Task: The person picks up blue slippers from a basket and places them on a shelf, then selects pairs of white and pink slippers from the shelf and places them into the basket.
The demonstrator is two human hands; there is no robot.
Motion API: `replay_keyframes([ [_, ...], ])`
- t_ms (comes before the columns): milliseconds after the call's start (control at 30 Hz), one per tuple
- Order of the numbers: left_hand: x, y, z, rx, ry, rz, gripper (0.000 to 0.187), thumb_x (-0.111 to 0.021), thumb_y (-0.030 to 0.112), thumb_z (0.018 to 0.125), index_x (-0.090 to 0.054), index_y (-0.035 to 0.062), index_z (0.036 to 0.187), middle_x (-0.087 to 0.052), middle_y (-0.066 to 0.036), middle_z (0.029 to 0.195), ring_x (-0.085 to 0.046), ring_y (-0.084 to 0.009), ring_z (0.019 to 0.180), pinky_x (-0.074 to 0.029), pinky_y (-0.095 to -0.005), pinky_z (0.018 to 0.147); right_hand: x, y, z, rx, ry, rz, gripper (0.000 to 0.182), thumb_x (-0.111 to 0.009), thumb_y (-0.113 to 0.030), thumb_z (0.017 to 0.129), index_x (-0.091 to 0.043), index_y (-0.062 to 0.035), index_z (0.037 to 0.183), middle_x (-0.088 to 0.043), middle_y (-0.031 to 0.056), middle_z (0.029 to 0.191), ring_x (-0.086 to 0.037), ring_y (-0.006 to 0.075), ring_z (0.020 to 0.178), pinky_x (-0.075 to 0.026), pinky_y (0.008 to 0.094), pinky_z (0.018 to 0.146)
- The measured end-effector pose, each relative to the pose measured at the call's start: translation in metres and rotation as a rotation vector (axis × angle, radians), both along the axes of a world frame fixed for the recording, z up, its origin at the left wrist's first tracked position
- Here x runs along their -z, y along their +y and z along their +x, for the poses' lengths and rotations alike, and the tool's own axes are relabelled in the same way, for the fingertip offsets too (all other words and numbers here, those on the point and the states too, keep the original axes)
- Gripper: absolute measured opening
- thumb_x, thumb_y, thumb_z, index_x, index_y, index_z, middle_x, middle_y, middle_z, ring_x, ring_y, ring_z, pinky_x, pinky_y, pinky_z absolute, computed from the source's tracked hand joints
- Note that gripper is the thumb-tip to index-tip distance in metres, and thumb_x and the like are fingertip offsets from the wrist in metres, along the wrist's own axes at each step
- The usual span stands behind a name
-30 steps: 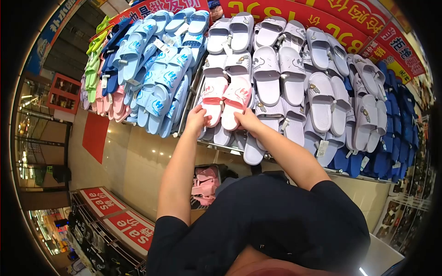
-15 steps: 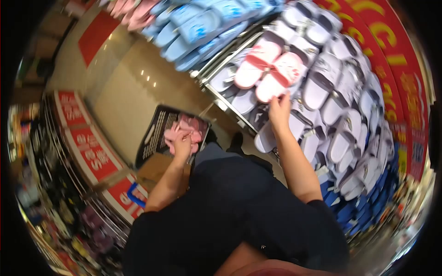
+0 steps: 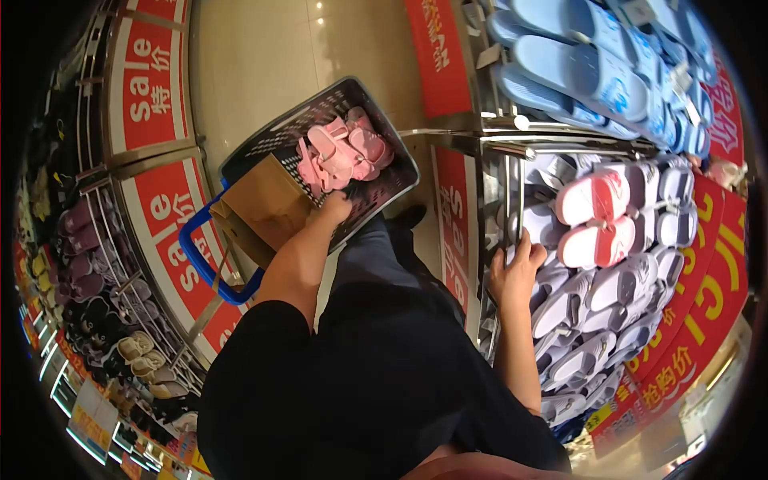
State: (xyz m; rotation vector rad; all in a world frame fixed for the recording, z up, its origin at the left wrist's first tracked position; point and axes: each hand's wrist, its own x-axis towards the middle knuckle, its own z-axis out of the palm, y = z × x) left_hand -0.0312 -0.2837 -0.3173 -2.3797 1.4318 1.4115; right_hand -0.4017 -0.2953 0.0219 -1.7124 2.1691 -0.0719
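Observation:
My left hand reaches into the dark shopping basket, beside the pink slippers. Its fingertips are mostly hidden, so its grip cannot be made out. My right hand is at the near edge of the metal rack, fingers apart and slightly bent, next to grey slippers. A pair of pink-and-red slippers lies on top of the grey ones, just beyond my right hand and apart from it.
A brown cardboard box sits in the basket, by its blue handle. Light blue slippers fill the neighbouring rack. Red sale signs line the left shelves, with more shoes beyond. Tiled floor stretches ahead.
My right hand has let go of the pink-and-red slippers and drawn back to the rack's edge. The view has turned, and the basket with my left hand now appears nearer and higher.

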Motion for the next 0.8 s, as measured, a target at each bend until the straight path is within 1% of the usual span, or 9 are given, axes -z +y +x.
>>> replay_keyframes([
  [33, -0.008, -0.014, -0.004, -0.014, 0.041, 0.042, 0.04, -0.062, 0.022, 0.083, -0.064, -0.0001, 0.116, -0.064, -0.024, 0.116, -0.061, -0.0363, 0.111, -0.047, -0.0371, 0.097, 0.006, 0.001, 0.003, 0.02, 0.028, -0.007, 0.065, -0.065, -0.009, 0.081, -0.037, 0.0028, 0.138, -0.04, 0.0335, 0.12, -0.045, 0.0475, 0.108, -0.042, 0.0458, 0.094],
  [100, -0.01, -0.038, -0.007, 0.004, 0.013, 0.131, 0.044, -0.06, 0.023, 0.083, -0.063, -0.0018, 0.119, -0.062, -0.026, 0.121, -0.059, -0.0372, 0.115, -0.046, -0.0394, 0.1, 0.016, 0.002, 0.006, 0.063, 0.096, -0.034, 0.067, -0.067, -0.011, 0.079, -0.037, 0.0038, 0.137, -0.04, 0.0349, 0.119, -0.043, 0.0473, 0.109, -0.041, 0.0451, 0.096],
  [367, 0.104, -0.084, 0.036, 0.29, -0.176, 0.253, 0.045, -0.059, 0.024, 0.083, -0.064, -0.0044, 0.117, -0.043, -0.026, 0.144, -0.047, -0.0364, 0.131, -0.039, -0.0414, 0.108, 0.029, 0.006, 0.002, -0.019, 0.247, 0.102, 0.073, -0.067, -0.018, 0.082, -0.028, 0.0097, 0.138, -0.035, 0.0375, 0.124, -0.036, 0.0503, 0.117, -0.035, 0.0493, 0.102],
  [433, 0.065, -0.12, 0.033, 0.381, -0.202, 0.284, 0.045, -0.057, 0.025, 0.083, -0.065, -0.0069, 0.114, -0.042, -0.025, 0.146, -0.044, -0.0352, 0.133, -0.033, -0.0409, 0.112, 0.029, 0.0, 0.009, 0.061, 0.217, 0.073, 0.075, -0.068, -0.019, 0.081, -0.028, 0.0092, 0.138, -0.032, 0.0342, 0.125, -0.042, 0.0417, 0.107, -0.04, 0.0477, 0.093],
  [500, 0.124, -0.099, 0.041, 0.338, -0.14, 0.274, 0.042, -0.058, 0.025, 0.083, -0.067, -0.0048, 0.112, -0.04, -0.026, 0.147, -0.039, -0.0353, 0.137, -0.036, -0.0395, 0.11, 0.029, 0.002, 0.01, 0.144, 0.137, 0.1, 0.077, -0.069, -0.019, 0.081, -0.027, 0.0085, 0.138, -0.032, 0.0304, 0.124, -0.047, 0.032, 0.092, -0.044, 0.0429, 0.081],
  [533, 0.15, -0.099, 0.047, 0.306, -0.113, 0.263, 0.041, -0.059, 0.025, 0.083, -0.067, -0.0037, 0.111, -0.039, -0.026, 0.147, -0.037, -0.0354, 0.138, -0.037, -0.0389, 0.109, 0.033, 0.007, 0.004, 0.04, 0.239, 0.079, 0.077, -0.069, -0.021, 0.081, -0.027, 0.0082, 0.139, -0.03, 0.0304, 0.127, -0.048, 0.0319, 0.091, -0.045, 0.0412, 0.08],
  [600, 0.165, -0.105, 0.046, 0.411, -0.034, 0.432, 0.037, -0.06, 0.023, 0.082, -0.07, -0.0014, 0.108, -0.04, -0.023, 0.147, -0.041, -0.0349, 0.134, -0.038, -0.0403, 0.107, 0.033, 0.007, 0.005, 0.081, 0.204, 0.061, 0.078, -0.069, -0.023, 0.082, -0.027, 0.0082, 0.139, -0.03, 0.031, 0.129, -0.047, 0.0325, 0.094, -0.045, 0.0411, 0.082],
  [667, 0.166, -0.096, 0.037, 0.468, -0.242, 0.26, 0.032, -0.061, 0.021, 0.081, -0.071, 0.0017, 0.105, -0.05, -0.021, 0.139, -0.05, -0.0345, 0.126, -0.041, -0.0414, 0.104, 0.034, 0.009, 0.003, 0.071, 0.213, 0.055, 0.078, -0.069, -0.025, 0.082, -0.027, 0.0076, 0.139, -0.029, 0.0313, 0.13, -0.047, 0.0331, 0.095, -0.045, 0.0412, 0.083],
  [800, 0.108, -0.098, 0.029, 0.349, -0.092, 0.156, 0.025, -0.06, 0.018, 0.081, -0.074, 0.0058, 0.098, -0.061, -0.022, 0.121, -0.057, -0.0354, 0.114, -0.044, -0.0421, 0.099, 0.029, 0.006, 0.006, 0.112, 0.206, 0.104, 0.08, -0.069, -0.028, 0.082, -0.027, 0.0057, 0.141, -0.028, 0.0313, 0.131, -0.048, 0.0353, 0.098, -0.046, 0.0424, 0.086],
])
